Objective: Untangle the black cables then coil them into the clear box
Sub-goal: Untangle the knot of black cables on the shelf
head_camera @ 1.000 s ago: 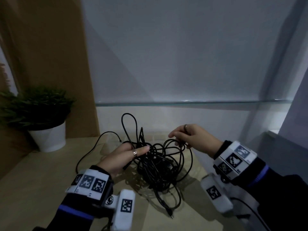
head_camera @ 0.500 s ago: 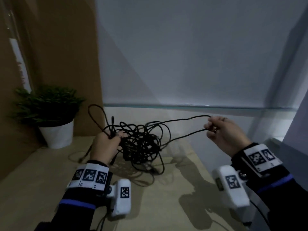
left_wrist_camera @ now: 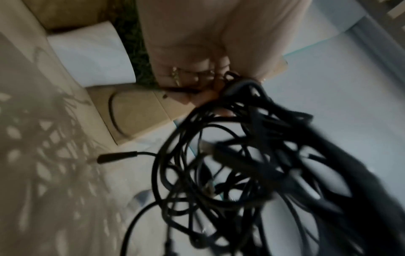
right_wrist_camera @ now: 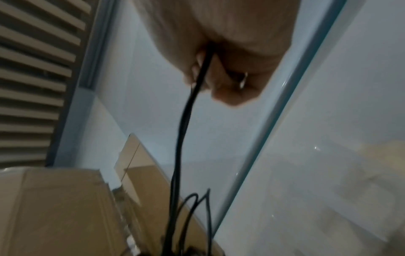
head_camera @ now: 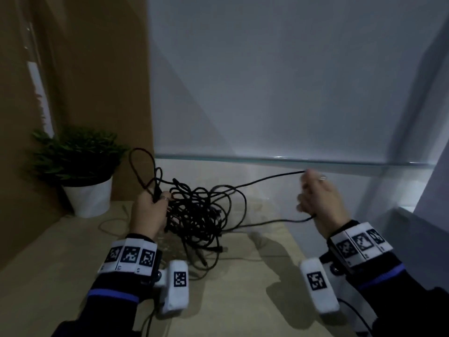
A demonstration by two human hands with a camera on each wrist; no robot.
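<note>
- Two dark sleeves fill the bottom of the head view, each with a band of black-and-white markers and a white wrist camera; the left hand [head_camera: 148, 215] sits left of centre and the right hand [head_camera: 320, 203] right of centre, both raised over a pale wooden table [head_camera: 230, 300].
- Left hand: its fingers are curled tight round several strands at the left edge of the black cables [head_camera: 196, 212]; the left wrist view shows a ring on one finger and the strands bunched in the fist [left_wrist_camera: 197, 74].
- Hanging from that fist, the cables form a dense knot in the middle of the head view, lifted, with its lowest loops and plug ends trailing onto the table below; one tall loop stands up above the left hand.
- Right hand: closed in a fist round one strand pulled out of the knot. The strand runs taut from the knot up to the top of the fist, and a second length leaves the bottom of the fist back toward the knot. The right wrist view shows the strand passing between the curled fingers [right_wrist_camera: 219, 69].
- Just behind the hands, a clear box [head_camera: 291, 164] spans centre to right; only its glassy rim and walls show.
- Farthest, at mid left, a potted plant [head_camera: 80, 171] in a white pot stands beside a brown panel.
</note>
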